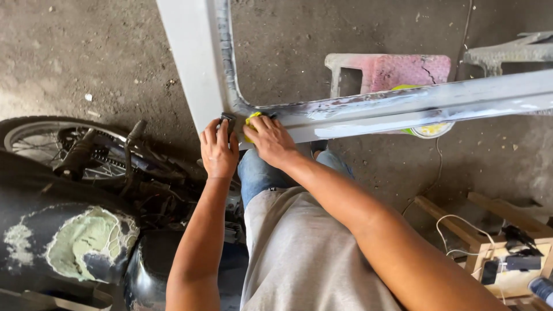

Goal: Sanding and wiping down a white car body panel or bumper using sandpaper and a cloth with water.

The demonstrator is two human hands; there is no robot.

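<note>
Right hand (271, 140) is pressing a yellow-green pad (251, 122) onto the corner of the grey metal frame (368, 112), fingers curled over it. Left hand (219, 151) is lying flat just beside it, gripping a small dark block (228, 118). A motorcycle (75, 190) is crowding the left side, a pink stool (397, 69) is sitting behind the frame, and a wooden crate (507, 259) with wires is sitting at right.

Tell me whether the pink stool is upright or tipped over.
Tipped over: the pink stool lies on its side on the floor, its cracked seat face turned toward the camera, behind the grey frame.
</note>
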